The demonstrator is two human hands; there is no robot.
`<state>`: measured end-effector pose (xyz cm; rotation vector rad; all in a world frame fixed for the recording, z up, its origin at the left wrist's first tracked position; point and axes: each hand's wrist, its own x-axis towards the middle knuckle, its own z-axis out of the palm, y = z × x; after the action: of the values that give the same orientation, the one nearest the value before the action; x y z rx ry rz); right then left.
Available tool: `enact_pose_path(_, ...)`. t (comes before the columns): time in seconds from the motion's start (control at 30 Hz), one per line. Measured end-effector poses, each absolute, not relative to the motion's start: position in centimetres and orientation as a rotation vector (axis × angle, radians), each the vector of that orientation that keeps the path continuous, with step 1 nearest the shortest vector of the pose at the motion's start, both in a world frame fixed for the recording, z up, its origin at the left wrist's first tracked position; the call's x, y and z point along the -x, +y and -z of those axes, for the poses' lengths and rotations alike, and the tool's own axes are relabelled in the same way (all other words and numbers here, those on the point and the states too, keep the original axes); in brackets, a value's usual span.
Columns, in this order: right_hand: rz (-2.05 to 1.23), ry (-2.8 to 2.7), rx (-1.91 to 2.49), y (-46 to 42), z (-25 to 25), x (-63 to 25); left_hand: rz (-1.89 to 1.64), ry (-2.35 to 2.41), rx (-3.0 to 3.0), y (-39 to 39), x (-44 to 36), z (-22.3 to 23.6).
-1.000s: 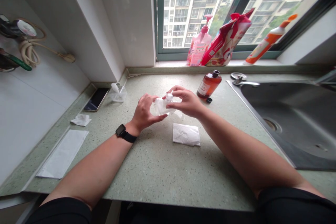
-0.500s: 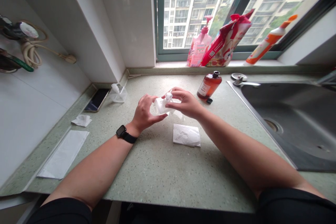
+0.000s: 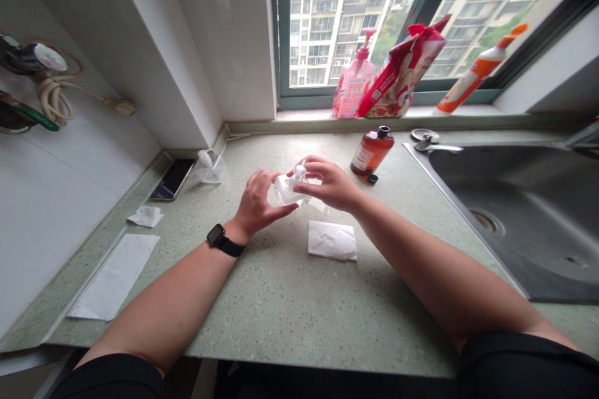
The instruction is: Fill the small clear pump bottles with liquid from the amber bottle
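Observation:
Both my hands are at a clear bottle (image 3: 286, 189) with a white pump top (image 3: 299, 172), standing on the green speckled counter (image 3: 262, 299). My left hand (image 3: 260, 202) is wrapped round the left side of the bottle, thumb in front. With my right hand (image 3: 326, 183) I grip the pump top between thumb and fingers. Part of the bottle is hidden behind my fingers. A folded white tissue (image 3: 332, 240) lies just in front of it. Behind and to the right stands an uncapped amber bottle (image 3: 372, 153), with its black cap (image 3: 372, 179) beside it.
On the left are a clear container (image 3: 210, 169) with a white piece in it, a phone (image 3: 172, 179), a crumpled tissue (image 3: 146, 216) and a long folded tissue (image 3: 115, 277). The sink (image 3: 515, 199) is at right. Bottles and a red pouch (image 3: 405, 72) line the windowsill.
Almost nothing differs. My hands keep their hold on the clear bottle and its pump top, and the view has shifted very slightly.

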<state>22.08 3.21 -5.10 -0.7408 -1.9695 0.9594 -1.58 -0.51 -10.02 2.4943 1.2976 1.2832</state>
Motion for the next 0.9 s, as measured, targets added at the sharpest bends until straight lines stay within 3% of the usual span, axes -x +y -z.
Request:
enact_pose_path(0.33, -0.633, -1.965, 0.779, 2.5, 4.9, -21.6, -1.334, 1.283, -2.536, -0.3, 1.6, 10.2)
enact_pose_path(0.63, -0.692, -1.871, 0.747, 2.3, 4.5, -21.5, -1.265, 1.131, -2.428, -0.5, 2.1, 9.7)
enact_pose_path(0.77, -0.8, -1.757, 0.756, 2.8, 2.8, -22.9, -1.277, 1.141, -2.364, -0.5, 2.1, 9.7)
enact_pose_path(0.9, -0.647, -1.753, 0.84, 3.5, -0.4, -26.4, -1.277, 1.175, -2.353, -0.2, 2.1, 9.9)
